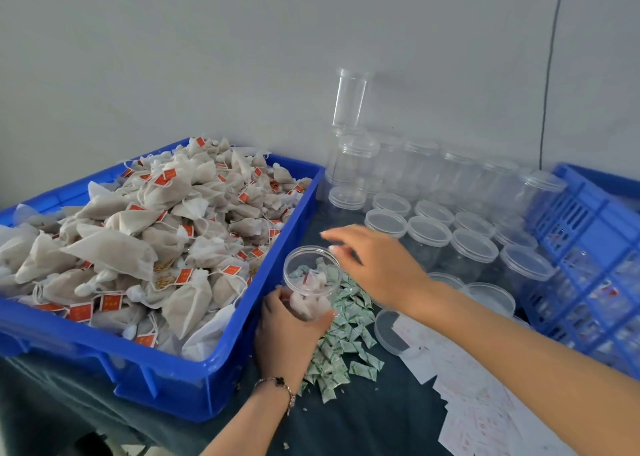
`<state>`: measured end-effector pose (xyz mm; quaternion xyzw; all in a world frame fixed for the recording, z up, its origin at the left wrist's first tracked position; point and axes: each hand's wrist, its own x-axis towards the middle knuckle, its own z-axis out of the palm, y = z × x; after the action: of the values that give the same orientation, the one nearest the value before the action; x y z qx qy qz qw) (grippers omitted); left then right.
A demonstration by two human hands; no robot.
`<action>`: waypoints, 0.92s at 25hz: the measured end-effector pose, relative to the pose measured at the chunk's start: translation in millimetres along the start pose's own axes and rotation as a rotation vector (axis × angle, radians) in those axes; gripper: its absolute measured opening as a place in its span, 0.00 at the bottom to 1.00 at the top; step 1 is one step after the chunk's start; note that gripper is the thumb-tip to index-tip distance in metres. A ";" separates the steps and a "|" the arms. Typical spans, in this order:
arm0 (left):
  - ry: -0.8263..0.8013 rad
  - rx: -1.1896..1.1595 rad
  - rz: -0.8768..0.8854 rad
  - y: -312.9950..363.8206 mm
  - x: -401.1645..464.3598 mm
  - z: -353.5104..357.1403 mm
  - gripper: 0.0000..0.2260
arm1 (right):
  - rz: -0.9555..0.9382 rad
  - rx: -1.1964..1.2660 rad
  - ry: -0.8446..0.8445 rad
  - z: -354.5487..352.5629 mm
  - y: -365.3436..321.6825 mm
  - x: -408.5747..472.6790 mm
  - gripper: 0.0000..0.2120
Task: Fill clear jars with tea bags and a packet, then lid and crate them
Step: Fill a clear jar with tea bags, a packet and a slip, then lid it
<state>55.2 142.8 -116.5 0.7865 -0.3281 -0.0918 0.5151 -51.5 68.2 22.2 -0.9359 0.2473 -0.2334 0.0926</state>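
While the blue tray (pixel 242 362) of tea bags (pixel 145 233) fills the nine o'clock side and lidded empty jars (pixel 471 247) crowd two o'clock, the left hand (pixel 287 334) grips the open jar (pixel 310 282) at centre, bags and a packet inside. The right hand (pixel 374 265) hovers just past its rim, fingers spread, empty. Best keep the jar upright and fetch the loose lid (pixel 391 332) at four o'clock.

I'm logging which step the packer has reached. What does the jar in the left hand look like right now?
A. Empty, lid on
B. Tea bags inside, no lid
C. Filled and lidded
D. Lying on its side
B: the jar gripped by the left hand holds tea bags and its mouth is open.
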 end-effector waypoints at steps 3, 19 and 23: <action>-0.012 -0.092 -0.002 18.5 -2.5 -4.0 0.33 | 0.225 -0.132 0.034 1.6 30.9 -29.1 0.13; -0.195 -0.118 0.054 42.0 -42.5 -11.8 0.33 | 0.432 0.171 0.415 0.5 44.6 -81.1 0.03; -0.372 -0.049 0.056 43.1 -79.3 11.0 0.36 | 0.269 0.217 0.288 -34.2 30.1 -101.8 0.03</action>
<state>-29.1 172.0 -99.3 0.7338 -0.4373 -0.2291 0.4668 -159.0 91.9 3.7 -0.8360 0.3538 -0.3756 0.1866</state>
